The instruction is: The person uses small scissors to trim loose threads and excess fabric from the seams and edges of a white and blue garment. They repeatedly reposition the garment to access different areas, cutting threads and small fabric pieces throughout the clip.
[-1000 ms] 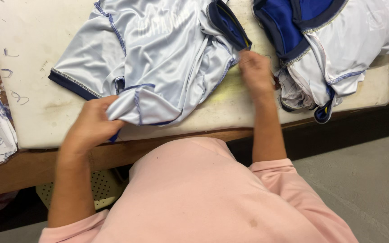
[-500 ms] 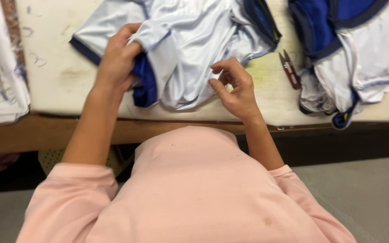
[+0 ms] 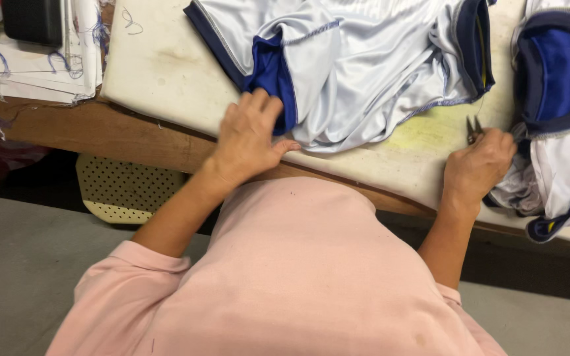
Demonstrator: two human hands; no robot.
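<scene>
White and a bit stained, the padded table (image 3: 166, 66) sits on a brown wooden bench over a grey floor. On the table lies a big shiny pale shirt (image 3: 364, 59) with dark blue trim, all crumpled. More blue and white shirts (image 3: 562, 99) are piled at the right edge. Some papers (image 3: 34, 66) lie at the far left. The left hand (image 3: 249, 138) lies flat and open, fingers spread, pressing on the blue part of the shirt. The right hand (image 3: 479, 168) is curled shut around small snips (image 3: 474, 127), just beside the pile.
</scene>
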